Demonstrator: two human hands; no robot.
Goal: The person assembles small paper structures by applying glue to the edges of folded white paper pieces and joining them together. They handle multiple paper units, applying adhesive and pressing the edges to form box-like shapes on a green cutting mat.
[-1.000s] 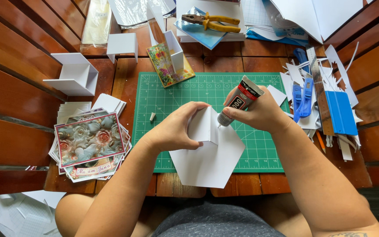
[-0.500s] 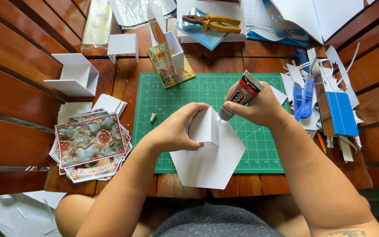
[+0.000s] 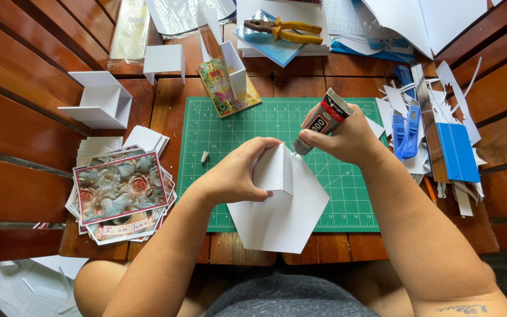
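**Glue tube at the fold of a white card**

The left hand (image 3: 236, 173) is pinching a raised flap of the white card (image 3: 280, 211), thumb under the fold and fingers curled over its top edge, holding the flap upright. The card is lying at the mat's (image 3: 230, 129) 6 o'clock edge, its lower point hanging over the table's (image 3: 171, 111) near side.

The right hand (image 3: 347, 138) is gripping the glue tube (image 3: 324, 120), fingers wrapped tight round its body. The tube is tilting, its cap end toward 1 o'clock and its nozzle toward 7 o'clock, the tip sitting right at the flap's upper right edge; whether it is touching the paper is too fine to tell.

A small grey cap (image 3: 205, 157) is lying on the mat at 9 o'clock from the left hand. A stack of floral cards (image 3: 121, 191) is sitting further out at 9 o'clock, off the mat. A white box (image 3: 98, 103) is standing at 10 o'clock. Pliers (image 3: 283, 29) are resting at 12 o'clock on blue paper. Paper scraps, a blue cutter (image 3: 406, 123) and a ruler (image 3: 429, 129) are lying piled at 3 o'clock.
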